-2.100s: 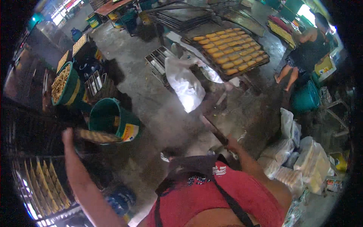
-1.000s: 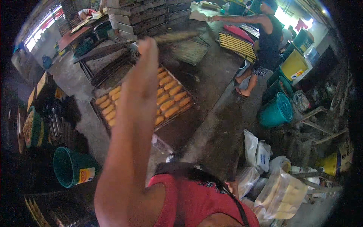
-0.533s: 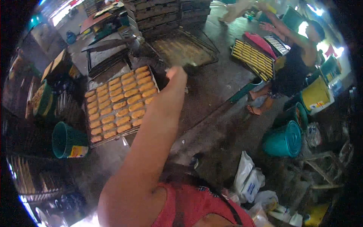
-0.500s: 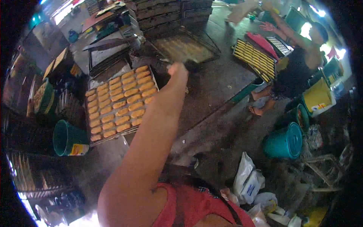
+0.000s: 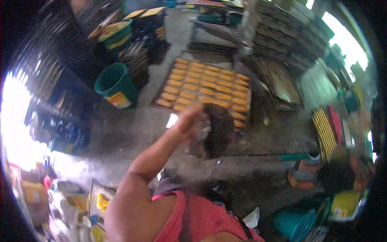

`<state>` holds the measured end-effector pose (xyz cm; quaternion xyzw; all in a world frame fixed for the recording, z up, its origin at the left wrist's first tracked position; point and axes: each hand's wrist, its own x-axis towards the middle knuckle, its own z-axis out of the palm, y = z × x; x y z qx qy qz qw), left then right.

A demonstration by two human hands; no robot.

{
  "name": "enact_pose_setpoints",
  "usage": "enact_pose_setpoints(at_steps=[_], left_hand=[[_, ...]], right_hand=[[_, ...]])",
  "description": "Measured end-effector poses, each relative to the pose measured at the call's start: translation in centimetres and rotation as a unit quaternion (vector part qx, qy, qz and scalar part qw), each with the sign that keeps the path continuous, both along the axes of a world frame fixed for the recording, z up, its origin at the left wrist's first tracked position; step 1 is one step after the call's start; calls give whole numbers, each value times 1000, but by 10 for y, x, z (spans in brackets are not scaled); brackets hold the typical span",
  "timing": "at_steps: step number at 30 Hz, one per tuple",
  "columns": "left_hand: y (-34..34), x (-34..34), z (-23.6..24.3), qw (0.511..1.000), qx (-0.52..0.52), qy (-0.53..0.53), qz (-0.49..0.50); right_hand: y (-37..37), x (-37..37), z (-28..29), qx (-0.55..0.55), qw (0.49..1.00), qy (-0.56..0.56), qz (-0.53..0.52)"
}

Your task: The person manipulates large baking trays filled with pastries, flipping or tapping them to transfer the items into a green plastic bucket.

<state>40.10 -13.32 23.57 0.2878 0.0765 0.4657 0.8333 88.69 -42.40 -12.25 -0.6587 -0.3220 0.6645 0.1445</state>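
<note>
My left hand (image 5: 189,121) is raised in the middle of the view, its fingers closed on a dark, floppy-looking thing (image 5: 215,129), blurred, perhaps a cloth or pad. Just beyond it lies a large tray of oblong golden baked pieces (image 5: 207,80) in several rows, its lower part partly covered by the hand and the dark thing. Right of that tray a worn, bare-looking metal tray (image 5: 282,84) lies at an angle. My right hand is not in view.
Green bucket (image 5: 115,84) at left; stacked crates (image 5: 288,28) behind. At right a co-worker (image 5: 334,177) is beside a tray of yellow strips (image 5: 324,133), near a turquoise lidded bin (image 5: 294,222). Bags and containers (image 5: 68,205) crowd the lower left; metal racks stand far left (image 5: 52,92).
The view has swung left, so the co-worker sits lower right. My left hand has drawn back from beside the worn tray and now shows the dark thing in its grasp.
</note>
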Motion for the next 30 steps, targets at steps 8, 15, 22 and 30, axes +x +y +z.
enact_pose_setpoints(at_steps=[8,15,22,30], left_hand=[[-162,-245,-25,908,-158,-171,348],[-264,-362,-66,806,-180,-162,541],[-201,-448,-95,785,-219,-129,564],[-127,-611,-229,749,-445,83,484]], right_hand=[[128,-199,-6,12,975,-48,216],[181,-411,-22,38,938,24,343],[288,-593,-38,166,724,-338,578],[461,-734,-80,162,919,-133,335]])
